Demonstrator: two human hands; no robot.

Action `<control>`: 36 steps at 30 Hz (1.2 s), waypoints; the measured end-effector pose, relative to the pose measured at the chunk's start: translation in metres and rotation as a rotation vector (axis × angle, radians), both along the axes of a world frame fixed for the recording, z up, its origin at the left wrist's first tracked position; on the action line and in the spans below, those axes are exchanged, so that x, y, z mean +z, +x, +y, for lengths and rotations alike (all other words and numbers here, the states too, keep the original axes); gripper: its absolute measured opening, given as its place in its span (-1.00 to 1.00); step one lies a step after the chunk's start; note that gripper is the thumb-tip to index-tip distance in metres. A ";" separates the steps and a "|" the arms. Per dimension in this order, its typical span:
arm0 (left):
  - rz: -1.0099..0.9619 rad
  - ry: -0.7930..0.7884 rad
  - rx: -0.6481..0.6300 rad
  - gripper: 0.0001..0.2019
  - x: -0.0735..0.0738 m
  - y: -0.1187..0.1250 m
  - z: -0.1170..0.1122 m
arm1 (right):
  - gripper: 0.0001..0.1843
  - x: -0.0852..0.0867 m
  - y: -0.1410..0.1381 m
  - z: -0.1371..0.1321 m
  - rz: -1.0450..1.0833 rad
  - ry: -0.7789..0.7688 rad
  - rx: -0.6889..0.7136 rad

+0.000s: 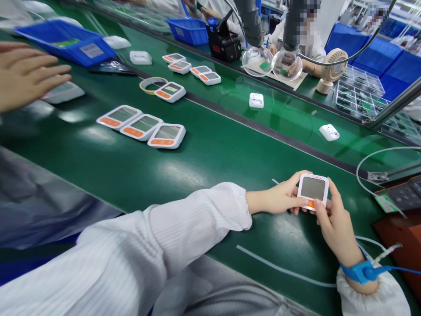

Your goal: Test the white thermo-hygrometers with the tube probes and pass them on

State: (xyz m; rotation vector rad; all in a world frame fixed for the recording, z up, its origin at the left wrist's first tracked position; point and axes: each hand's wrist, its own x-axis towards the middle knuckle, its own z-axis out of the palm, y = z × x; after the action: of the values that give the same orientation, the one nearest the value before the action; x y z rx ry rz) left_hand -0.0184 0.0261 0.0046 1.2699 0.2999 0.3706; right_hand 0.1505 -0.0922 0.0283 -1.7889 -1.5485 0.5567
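Between both hands, at the right of the head view, I hold a small white digital display device [313,188] with a grey screen and orange buttons. My left hand [276,197] grips its left side, the thumb at the orange strip. From the right, my right hand [337,224] grips it with the thumb on the lower edge; a blue wrist strap [360,271] circles that wrist. The device is raised off the green table [210,175], its screen turned up toward me. Fingers behind it are partly hidden.
Three like devices [141,127] lie in an overlapping row at left. More units and a tape roll [153,85] lie farther back. A co-worker's hand [29,74] reaches in at far left near a blue tray [66,41]. An orange-and-black instrument [401,193] stands right.
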 end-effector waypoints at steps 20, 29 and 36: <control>0.001 0.016 0.000 -0.18 -0.002 0.000 0.000 | -0.22 0.002 0.000 0.001 -0.005 0.004 0.010; 0.004 0.017 0.003 -0.22 0.000 -0.001 0.000 | -0.25 0.001 0.001 0.001 -0.025 0.012 0.013; 0.012 0.009 0.012 -0.19 0.001 -0.001 0.000 | -0.25 0.002 0.000 0.001 -0.029 0.007 0.013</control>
State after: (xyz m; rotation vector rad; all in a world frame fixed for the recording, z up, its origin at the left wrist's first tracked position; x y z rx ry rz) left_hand -0.0191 0.0257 0.0058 1.2805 0.3169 0.3751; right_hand 0.1509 -0.0909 0.0302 -1.7899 -1.5807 0.5331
